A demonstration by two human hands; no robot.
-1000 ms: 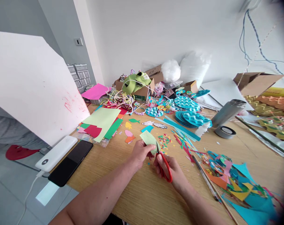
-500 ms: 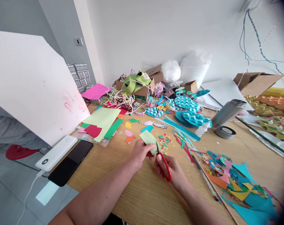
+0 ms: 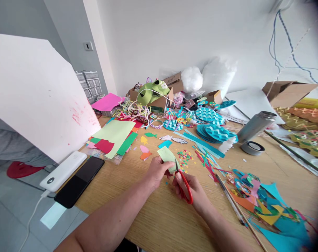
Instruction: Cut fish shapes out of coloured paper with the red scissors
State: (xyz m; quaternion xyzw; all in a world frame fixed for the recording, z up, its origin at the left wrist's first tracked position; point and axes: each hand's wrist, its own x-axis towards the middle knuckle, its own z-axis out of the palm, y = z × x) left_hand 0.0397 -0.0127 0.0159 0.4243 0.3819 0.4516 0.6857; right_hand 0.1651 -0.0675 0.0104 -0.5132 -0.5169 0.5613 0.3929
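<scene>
Pinched between the thumb and fingers of my left hand (image 3: 159, 172) is a light green piece of paper (image 3: 166, 154), held just above the table. My right hand (image 3: 192, 187) grips red-handled scissors (image 3: 185, 187), whose blades meet the paper's right edge. Whether the blades are fully closed is hard to make out. Behind the paper lie cut paper fish: a green fish (image 3: 150, 134), a yellow fish (image 3: 143, 140) and an orange fish (image 3: 145, 155). Small coloured paper bits (image 3: 185, 156) lie scattered just beyond the scissors.
Coloured paper sheets (image 3: 117, 133), a phone (image 3: 78, 182) and a white power bank (image 3: 63, 171) lie to the left. Right of my hands are a pen (image 3: 229, 199), a thin stick (image 3: 244, 217) and paper scraps (image 3: 269, 206). A metal flask (image 3: 256, 127) and glue bottle (image 3: 227, 144) stand farther back.
Almost nothing differs. Both hands, the green paper and the scissors keep nearly the same place, with only a slight shift in view.
</scene>
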